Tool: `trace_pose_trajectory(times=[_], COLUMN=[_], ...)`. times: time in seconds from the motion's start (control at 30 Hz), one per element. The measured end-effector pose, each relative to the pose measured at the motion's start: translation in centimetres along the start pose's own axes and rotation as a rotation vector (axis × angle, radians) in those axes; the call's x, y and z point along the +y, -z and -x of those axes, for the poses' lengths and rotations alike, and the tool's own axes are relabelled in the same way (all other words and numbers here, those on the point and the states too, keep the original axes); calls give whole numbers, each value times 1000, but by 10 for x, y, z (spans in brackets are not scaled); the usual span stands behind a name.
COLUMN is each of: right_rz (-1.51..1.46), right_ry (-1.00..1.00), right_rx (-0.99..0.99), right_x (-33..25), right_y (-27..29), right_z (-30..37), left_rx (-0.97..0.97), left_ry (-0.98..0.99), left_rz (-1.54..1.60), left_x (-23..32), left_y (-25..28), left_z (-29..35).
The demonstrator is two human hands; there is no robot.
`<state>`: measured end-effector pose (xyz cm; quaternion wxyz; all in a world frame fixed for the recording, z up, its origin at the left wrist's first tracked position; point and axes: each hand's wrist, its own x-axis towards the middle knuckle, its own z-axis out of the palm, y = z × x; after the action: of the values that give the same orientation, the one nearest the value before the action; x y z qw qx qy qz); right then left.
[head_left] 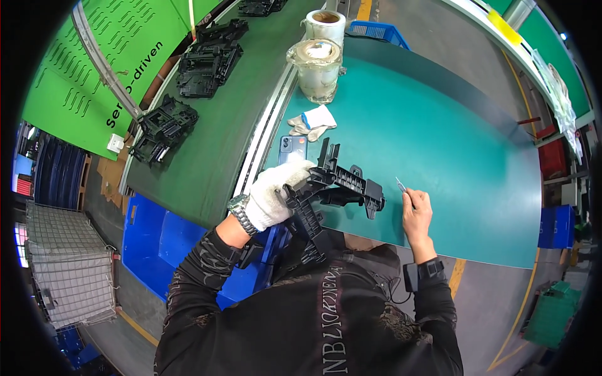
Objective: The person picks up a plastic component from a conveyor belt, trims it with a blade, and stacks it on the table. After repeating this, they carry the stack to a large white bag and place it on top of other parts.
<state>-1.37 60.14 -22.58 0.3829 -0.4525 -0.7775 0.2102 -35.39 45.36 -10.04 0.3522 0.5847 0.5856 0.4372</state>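
Note:
My left hand (276, 193), in a white knitted glove, is closed around a black molded plastic part (343, 180) with ribbed arms. The part is held up over the near edge of the green table (451, 144), and one arm of it hangs down toward my lap. My bare right hand (416, 213) grips a small trimming knife (400, 183), its blade pointing up and left. A gap separates the knife from the part. Just beyond my left hand lie a dark smartphone (293, 148) and a loose pair of work gloves (311, 123).
A dark green conveyor belt (251, 94) on the left carries several similar black parts (164, 128). Two wrapped film rolls (318, 74) stand at the table's far left, near a blue basket (379, 32). A blue bin (160, 241) sits below the belt, beside a wire mesh cage (69, 263).

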Motion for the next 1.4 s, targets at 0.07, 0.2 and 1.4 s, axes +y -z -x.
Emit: trace_pose_trajectory(times=[0.07,0.2,1.4], right_rz=[62,346,-1211], right_ry=[-39,41,-456], right_rx=[-32,-120,-137], right_x=[18,34,-90], right_y=[-4,-3,7], right_z=[-2,1,-72], left_rx=[90,119,269], left_ry=[-37,-119,13], left_rz=[54,-34,232], left_x=[-11,-20,-40], left_y=[-5,-2,-33], left_z=[-3,-4,-111])
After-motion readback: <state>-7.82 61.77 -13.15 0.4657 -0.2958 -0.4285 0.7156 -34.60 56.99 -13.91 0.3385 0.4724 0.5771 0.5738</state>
